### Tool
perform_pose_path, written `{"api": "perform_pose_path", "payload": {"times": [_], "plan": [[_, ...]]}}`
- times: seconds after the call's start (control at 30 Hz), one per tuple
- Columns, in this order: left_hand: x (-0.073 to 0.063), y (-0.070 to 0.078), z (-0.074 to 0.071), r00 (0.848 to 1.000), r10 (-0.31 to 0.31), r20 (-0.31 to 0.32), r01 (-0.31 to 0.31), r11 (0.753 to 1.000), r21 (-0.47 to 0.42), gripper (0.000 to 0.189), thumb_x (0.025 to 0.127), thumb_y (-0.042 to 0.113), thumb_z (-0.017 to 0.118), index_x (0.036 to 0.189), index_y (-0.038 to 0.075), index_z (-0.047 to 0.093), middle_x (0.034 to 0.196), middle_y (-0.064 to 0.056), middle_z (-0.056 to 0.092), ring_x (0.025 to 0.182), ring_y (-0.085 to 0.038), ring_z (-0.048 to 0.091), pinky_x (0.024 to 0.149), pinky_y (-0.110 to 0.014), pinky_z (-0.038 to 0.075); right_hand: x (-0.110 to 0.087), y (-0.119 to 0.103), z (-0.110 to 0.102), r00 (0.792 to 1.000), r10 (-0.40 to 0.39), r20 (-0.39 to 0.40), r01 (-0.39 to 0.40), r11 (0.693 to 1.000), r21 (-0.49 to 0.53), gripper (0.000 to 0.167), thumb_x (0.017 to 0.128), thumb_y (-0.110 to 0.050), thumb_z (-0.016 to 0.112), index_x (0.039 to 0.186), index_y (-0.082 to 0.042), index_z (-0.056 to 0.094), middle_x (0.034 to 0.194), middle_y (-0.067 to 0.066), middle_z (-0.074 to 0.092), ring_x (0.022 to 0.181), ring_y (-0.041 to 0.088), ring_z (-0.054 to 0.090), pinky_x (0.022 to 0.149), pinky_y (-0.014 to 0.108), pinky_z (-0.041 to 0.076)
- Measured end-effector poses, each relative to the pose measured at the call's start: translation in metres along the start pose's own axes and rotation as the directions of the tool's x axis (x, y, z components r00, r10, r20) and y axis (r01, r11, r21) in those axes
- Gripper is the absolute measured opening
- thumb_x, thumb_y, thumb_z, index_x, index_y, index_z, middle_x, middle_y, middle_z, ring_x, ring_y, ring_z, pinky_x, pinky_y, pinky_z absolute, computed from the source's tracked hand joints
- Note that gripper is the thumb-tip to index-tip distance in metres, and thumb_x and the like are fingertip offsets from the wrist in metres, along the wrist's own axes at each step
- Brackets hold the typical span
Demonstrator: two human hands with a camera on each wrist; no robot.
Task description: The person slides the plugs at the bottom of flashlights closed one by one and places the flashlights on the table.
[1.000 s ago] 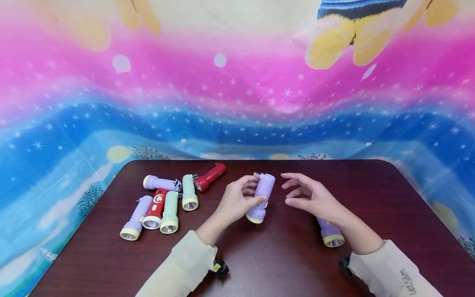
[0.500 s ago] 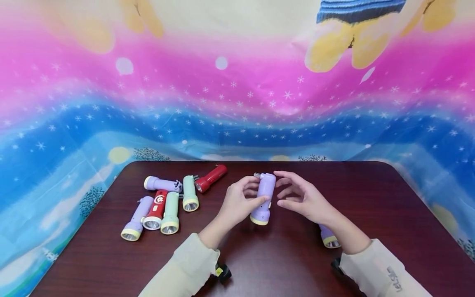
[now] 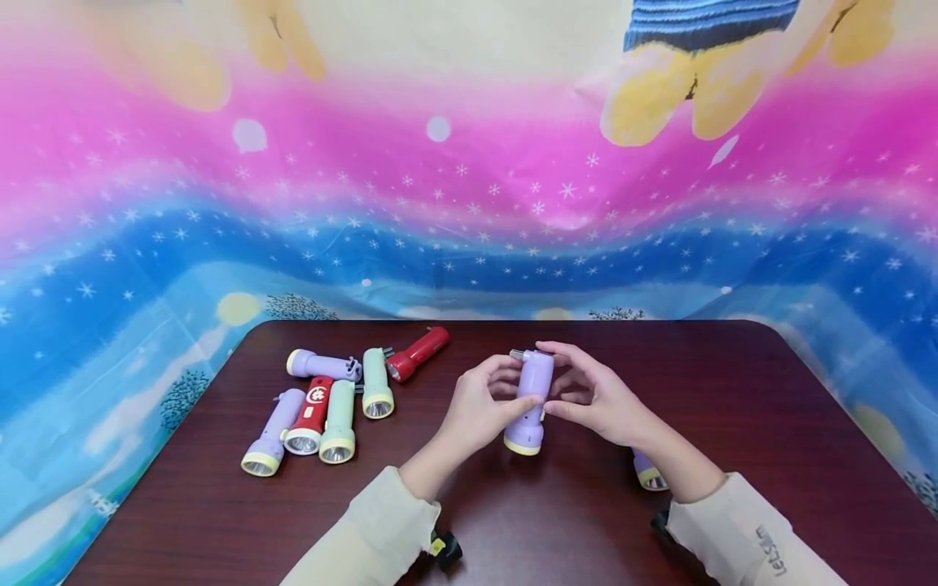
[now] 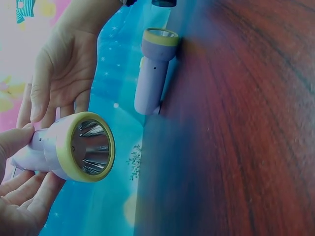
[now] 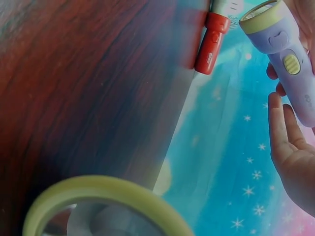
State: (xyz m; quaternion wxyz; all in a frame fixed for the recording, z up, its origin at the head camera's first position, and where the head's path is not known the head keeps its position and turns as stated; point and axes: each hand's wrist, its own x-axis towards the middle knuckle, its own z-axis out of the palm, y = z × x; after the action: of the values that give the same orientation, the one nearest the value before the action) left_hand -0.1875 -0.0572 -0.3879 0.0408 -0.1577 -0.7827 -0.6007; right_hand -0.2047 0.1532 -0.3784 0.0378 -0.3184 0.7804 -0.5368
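My left hand grips a pale purple flashlight around its barrel, thumb across the near side. It is held over the table with the yellow-rimmed lens end down, slightly tilted, and metal plug prongs stick out at the top. My right hand is beside it, index finger at the top end and thumb tip right at the switch side. In the right wrist view, the yellow switch faces the camera. Another purple flashlight lies by my right forearm, partly hidden by it in the head view.
On the left of the dark wooden table lies a loose group: two purple flashlights, two mint green ones, and two red ones. A printed backdrop cloth hangs behind.
My left hand has brought the purple flashlight slightly to the right and nearer. My right hand has closed in from the right until its fingertips reach the flashlight.
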Motion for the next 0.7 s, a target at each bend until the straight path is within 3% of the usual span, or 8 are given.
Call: {"api": "perform_pose_path", "payload": {"times": [0.17, 0.4, 0.7], "plan": [[-0.0011, 0.0001, 0.0038, 1.0, -0.019, -0.004, 0.019, 0.999, -0.026, 0.045, 0.081, 0.014, 0.082, 0.122, 0.005, 0.063, 0.114, -0.014, 0.072, 0.094, -0.024, 0.073, 0.088, -0.036, 0.059, -0.0004, 0.0024, 0.0008, 1.0, -0.013, 0.02, 0.013, 1.0, -0.015, 0.074, 0.084, 0.003, 0.075, 0.148, -0.006, 0.039, 0.125, 0.018, 0.054, 0.088, 0.015, 0.065, 0.079, 0.029, 0.059], [-0.0011, -0.0018, 0.0068, 0.998, -0.057, -0.007, 0.057, 0.998, -0.031, 0.047, 0.082, 0.019, 0.082, 0.123, 0.008, 0.062, 0.117, -0.012, 0.071, 0.097, -0.024, 0.072, 0.088, -0.035, 0.059, -0.0003, 0.0057, 0.0021, 0.999, -0.019, 0.036, 0.02, 1.0, -0.01, 0.076, 0.084, 0.0, 0.076, 0.149, -0.012, 0.038, 0.125, 0.017, 0.053, 0.089, 0.016, 0.064, 0.081, 0.028, 0.059], [-0.0021, -0.0042, 0.0079, 0.998, -0.055, 0.007, 0.055, 0.997, -0.051, 0.044, 0.083, 0.016, 0.081, 0.121, 0.006, 0.063, 0.115, -0.014, 0.072, 0.091, -0.023, 0.073, 0.087, -0.04, 0.059, -0.001, 0.0063, 0.0047, 0.998, 0.005, 0.057, -0.008, 0.999, 0.048, 0.078, 0.083, 0.0, 0.076, 0.149, -0.01, 0.037, 0.127, 0.021, 0.05, 0.09, 0.015, 0.067, 0.081, 0.027, 0.059]]}}
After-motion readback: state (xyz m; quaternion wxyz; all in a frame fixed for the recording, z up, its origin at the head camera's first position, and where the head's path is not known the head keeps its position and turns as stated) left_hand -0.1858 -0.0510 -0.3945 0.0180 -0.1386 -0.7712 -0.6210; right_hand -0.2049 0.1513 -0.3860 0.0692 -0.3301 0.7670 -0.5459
